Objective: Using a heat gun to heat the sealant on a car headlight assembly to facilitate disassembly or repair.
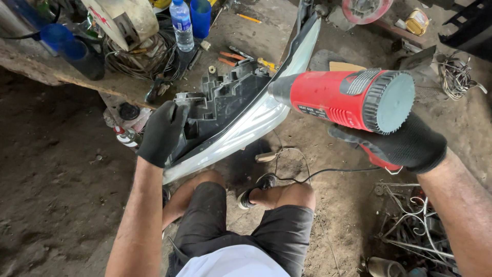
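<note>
Dirt floor (61,195) lies brown and lumpy under you. Your gloved left hand (161,132) is wrapped tight around the near end of the car headlight (233,115), black plastic with a smooth clear front, stretching far and right. Your gloved right hand (405,146) is closed on the red heat gun (343,97), its nose pointing left at the headlight.

Background: dirt floor (56,179). Clear water bottle (181,23) beside blue cup (200,15) up top, coiled cable (138,59) left of them. Orange-handled screwdrivers (230,58) near centre. Tangled wire (456,77) far right, scrap wire pile (415,225) bottom right.
</note>
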